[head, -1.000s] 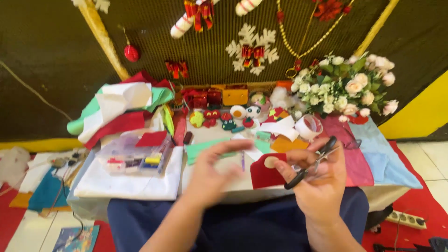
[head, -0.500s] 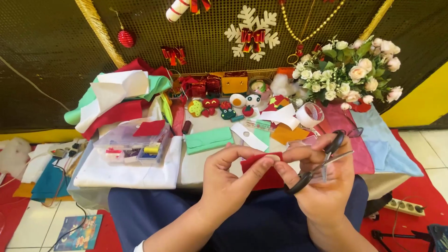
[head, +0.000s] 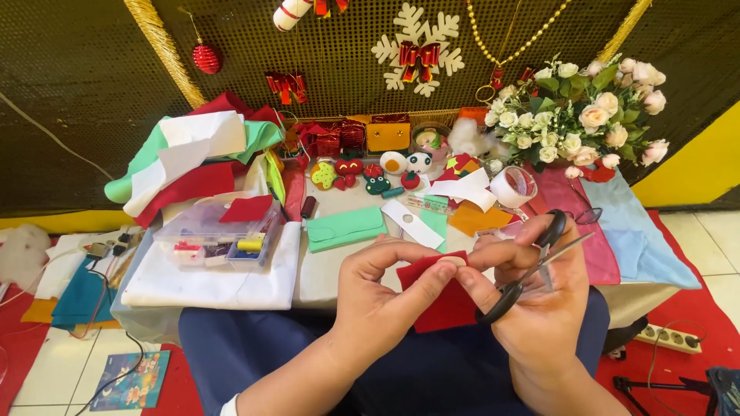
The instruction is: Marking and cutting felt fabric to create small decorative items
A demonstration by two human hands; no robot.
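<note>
A red felt piece (head: 439, 300) is pinched between the fingers of the left hand (head: 378, 308); black-handled scissors (head: 532, 266) are gripped by the right hand (head: 539, 308), above the cluttered tabletop (head: 324, 270).

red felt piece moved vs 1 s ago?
Yes. The red felt piece came off the table edge toward the person; now left hand pinches it beside the scissors.

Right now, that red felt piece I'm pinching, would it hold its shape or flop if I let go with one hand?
Probably floppy: the red felt piece is thin and already bends where the left hand pinches its top edge. It looks very light, since fingertips alone hold it up. Likely not slippery; its matte, fuzzy surface should grip. The right hand holds the scissors.
</note>
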